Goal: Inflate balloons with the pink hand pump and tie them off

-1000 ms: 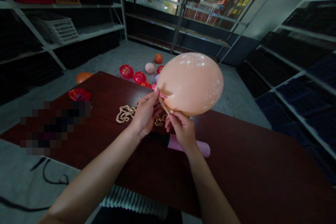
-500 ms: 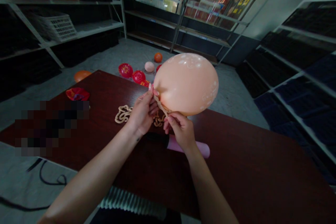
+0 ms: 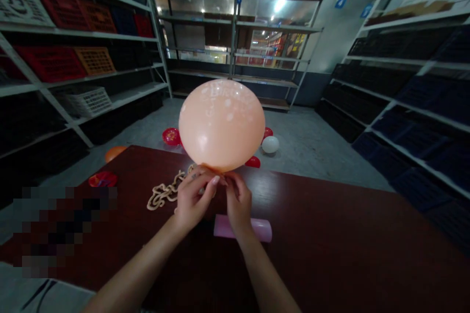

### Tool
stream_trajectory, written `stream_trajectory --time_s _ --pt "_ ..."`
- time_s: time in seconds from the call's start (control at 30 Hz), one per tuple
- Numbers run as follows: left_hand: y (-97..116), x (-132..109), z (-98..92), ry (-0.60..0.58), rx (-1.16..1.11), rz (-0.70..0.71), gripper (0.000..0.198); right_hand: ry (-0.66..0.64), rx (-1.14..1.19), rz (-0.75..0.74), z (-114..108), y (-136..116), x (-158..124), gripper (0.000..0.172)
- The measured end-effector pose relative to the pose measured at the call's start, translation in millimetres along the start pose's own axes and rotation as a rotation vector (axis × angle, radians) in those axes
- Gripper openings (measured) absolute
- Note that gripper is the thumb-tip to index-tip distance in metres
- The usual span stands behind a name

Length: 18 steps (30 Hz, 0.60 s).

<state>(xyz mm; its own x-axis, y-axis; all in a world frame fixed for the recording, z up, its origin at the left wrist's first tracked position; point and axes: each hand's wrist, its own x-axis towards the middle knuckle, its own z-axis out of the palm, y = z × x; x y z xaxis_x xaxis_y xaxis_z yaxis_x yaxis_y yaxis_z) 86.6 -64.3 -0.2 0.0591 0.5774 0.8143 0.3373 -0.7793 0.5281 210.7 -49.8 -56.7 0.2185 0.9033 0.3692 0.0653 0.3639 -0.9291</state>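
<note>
The large, round, peach-coloured rubber balloon [image 3: 222,124] looks fully blown up, held above the dark red-brown, flat table [image 3: 330,225]. My left hand [image 3: 194,196] and right hand [image 3: 239,200] meet, fingertips pinching its base (they hide the neck, so whether it's knotted, or what's left there, I cannot tell). The tangled, tan, rope-like strand [image 3: 160,197] lies near my left; any join to the balloon doesn't show.

held balloon [image 3: 222,124]: peach, white print | looped strands [image 3: 161,196]: tan | cylinder [image 3: 261,230]: pink-lilac | desk [image 3: 330,239]: dark red-brown | crumpled piece [image 3: 103,179]: red, purplish patch | patterned balloon [image 3: 171,136]: red, gold print | round balloon [image 3: 270,145]: white | edge balloon [image 3: 115,153]: orange | slatted crate [image 3: 93,101]: white | floor [image 3: 312,142]: grey
</note>
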Motion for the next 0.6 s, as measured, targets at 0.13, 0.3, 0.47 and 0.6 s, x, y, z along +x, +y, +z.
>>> stream_trajectory --time_s 0.13,0.3,0.47,0.6 --pt "-7 20 19.6 0.087 0.158 0.027 0.023 0.037 0.04 0.03 4 2 0 0.021" --pt "-50 92 73.1 -0.128 0.259 -0.102 0.026 0.129 0.102 0.139 5 16 5 0.021" --pt "-50 138 93.8 -0.379 0.081 -0.08 0.047 0.177 0.266 0.23 6 28 12 0.022" --pt "-28 133 69.0 -0.274 0.009 -0.052 0.044 0.19 0.313 0.237 9 30 13 0.022"
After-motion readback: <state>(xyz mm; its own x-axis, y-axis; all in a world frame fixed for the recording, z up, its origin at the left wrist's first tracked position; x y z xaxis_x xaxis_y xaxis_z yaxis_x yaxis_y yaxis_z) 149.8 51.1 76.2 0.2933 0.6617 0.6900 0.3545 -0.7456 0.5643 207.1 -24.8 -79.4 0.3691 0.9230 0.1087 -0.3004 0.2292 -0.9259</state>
